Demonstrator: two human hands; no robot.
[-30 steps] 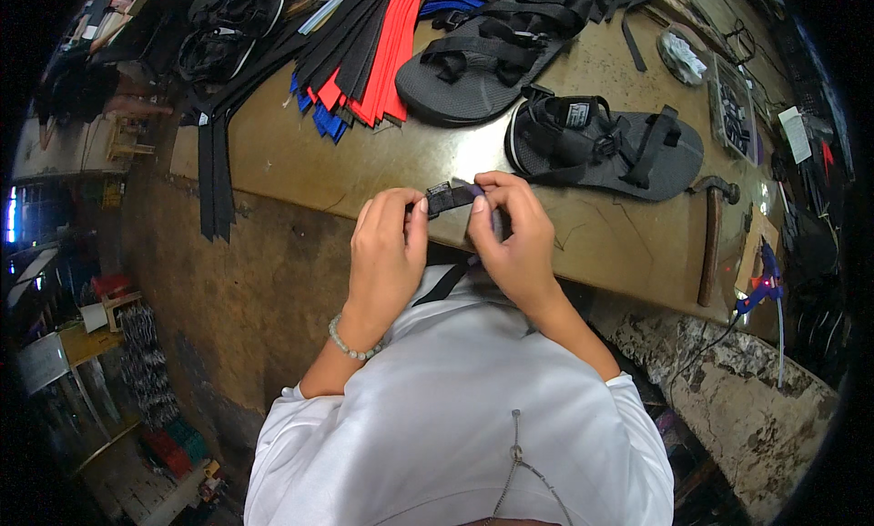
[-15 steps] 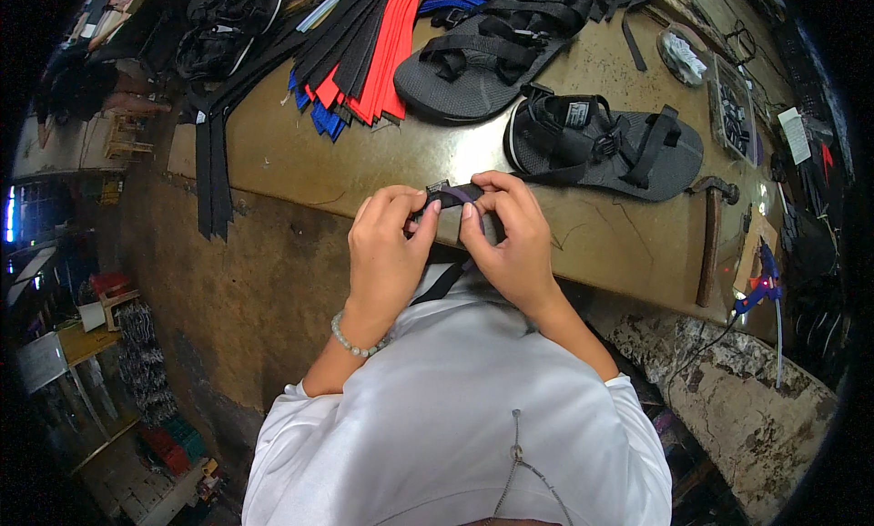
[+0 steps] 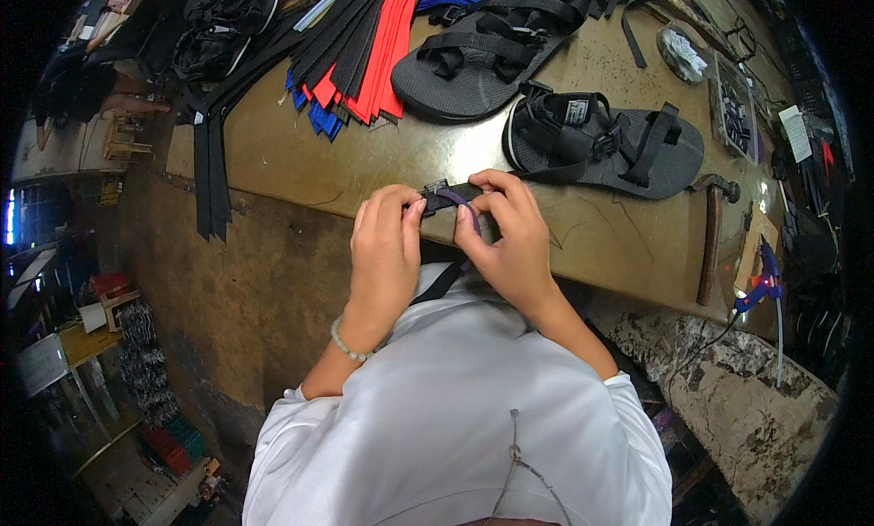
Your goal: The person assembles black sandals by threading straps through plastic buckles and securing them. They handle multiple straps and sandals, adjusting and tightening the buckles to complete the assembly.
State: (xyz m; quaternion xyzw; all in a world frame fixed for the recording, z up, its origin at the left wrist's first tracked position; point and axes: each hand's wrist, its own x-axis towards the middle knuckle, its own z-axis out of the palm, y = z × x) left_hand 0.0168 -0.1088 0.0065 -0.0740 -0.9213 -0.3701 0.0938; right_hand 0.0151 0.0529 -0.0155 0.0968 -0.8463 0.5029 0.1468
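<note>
Head view: two bare hands pinch a buckled black strap at the table's near edge

Both hands meet just over the near edge of the worn table (image 3: 291, 166); the left hand (image 3: 382, 239) is nearly closed, its thumb and forefinger pinching the left end of a small dark buckle (image 3: 437, 196), with the other fingers curled behind; the right hand (image 3: 512, 234) is half curled, thumb and bent fingers gripping a black strap (image 3: 468, 190) beside that buckle; a purple strip (image 3: 460, 202) arcs from the buckle down to the right thumb; how the strip runs through the buckle is too small to tell. A length of black webbing (image 3: 439, 285) lies below the hands, against the white shirt (image 3: 482, 371); a beaded bracelet (image 3: 349, 344) circles the left wrist.

Beyond the hands, one black sandal (image 3: 455, 84) lies slantwise on the table; a second sandal (image 3: 678, 143) lies to its right, nearer the right hand; left of the first, red strips (image 3: 390, 66) fan out among black ones, with blue strips (image 3: 325, 118) showing beneath. Farther right, a hammer (image 3: 710, 253) lies with its head away from the person; beside it is a blue glue gun (image 3: 767, 285); a clear box (image 3: 734, 112) of small dark parts stands behind.
</note>
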